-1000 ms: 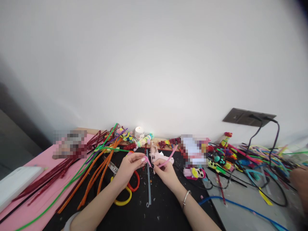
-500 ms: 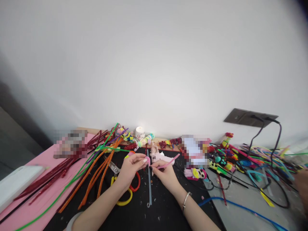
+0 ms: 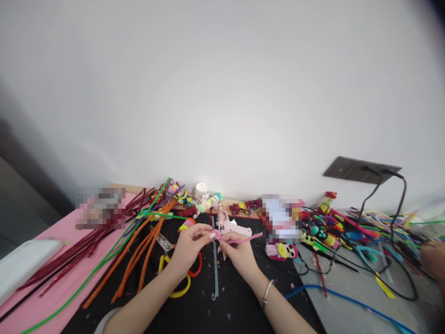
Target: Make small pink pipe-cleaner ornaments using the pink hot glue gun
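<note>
Between my fingertips a pink pipe cleaner (image 3: 255,235) is coiled at one end, and its free end sticks out to the right past my right hand. My left hand (image 3: 194,243) pinches the small coil (image 3: 216,234). My right hand (image 3: 236,248) is closed on the strand close to the coil, with a small dark spot at its fingertips that I cannot make out. Just behind my hands lies a pale pink glue gun (image 3: 234,227). A clear glue stick (image 3: 215,273) is on the black mat beneath. Partly hidden by my left hand are scissors (image 3: 181,287) with yellow and red handles.
Orange pipe cleaners (image 3: 132,264) and dark red ones (image 3: 79,250) spread over the left side. A pink-haired pipe cleaner doll (image 3: 281,251) lies at the right, near a tangle of colourful stems and black cables (image 3: 412,283). Another person's hand (image 3: 433,260) shows at the right edge.
My hands have come closer together, and the coil sits tighter between the fingertips. The strand's free end has swung lower and further right.
</note>
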Action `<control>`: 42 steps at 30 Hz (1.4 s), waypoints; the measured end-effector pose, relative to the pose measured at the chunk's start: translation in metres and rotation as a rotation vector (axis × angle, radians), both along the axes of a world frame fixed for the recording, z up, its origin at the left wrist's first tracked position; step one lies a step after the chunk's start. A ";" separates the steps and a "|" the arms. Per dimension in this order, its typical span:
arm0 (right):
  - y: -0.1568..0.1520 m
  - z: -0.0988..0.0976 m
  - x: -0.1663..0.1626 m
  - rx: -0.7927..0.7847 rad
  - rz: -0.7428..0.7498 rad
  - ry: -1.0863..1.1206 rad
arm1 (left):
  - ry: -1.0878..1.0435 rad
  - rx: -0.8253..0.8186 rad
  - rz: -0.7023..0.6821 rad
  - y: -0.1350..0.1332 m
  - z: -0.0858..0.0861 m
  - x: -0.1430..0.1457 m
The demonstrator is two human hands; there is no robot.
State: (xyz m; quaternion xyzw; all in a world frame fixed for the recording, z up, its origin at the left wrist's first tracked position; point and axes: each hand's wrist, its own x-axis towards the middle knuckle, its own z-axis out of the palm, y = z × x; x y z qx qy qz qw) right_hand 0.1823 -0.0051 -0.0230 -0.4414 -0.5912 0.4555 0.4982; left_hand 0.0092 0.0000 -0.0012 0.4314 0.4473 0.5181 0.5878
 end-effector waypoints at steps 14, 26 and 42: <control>0.001 -0.006 -0.003 -0.051 -0.023 0.096 | 0.093 0.070 0.008 -0.003 -0.002 0.002; 0.001 -0.005 -0.003 -0.141 -0.020 0.163 | 0.064 0.067 -0.017 -0.004 0.001 0.002; 0.005 -0.002 0.000 -0.203 0.025 0.202 | 0.117 0.149 -0.062 0.002 -0.007 -0.002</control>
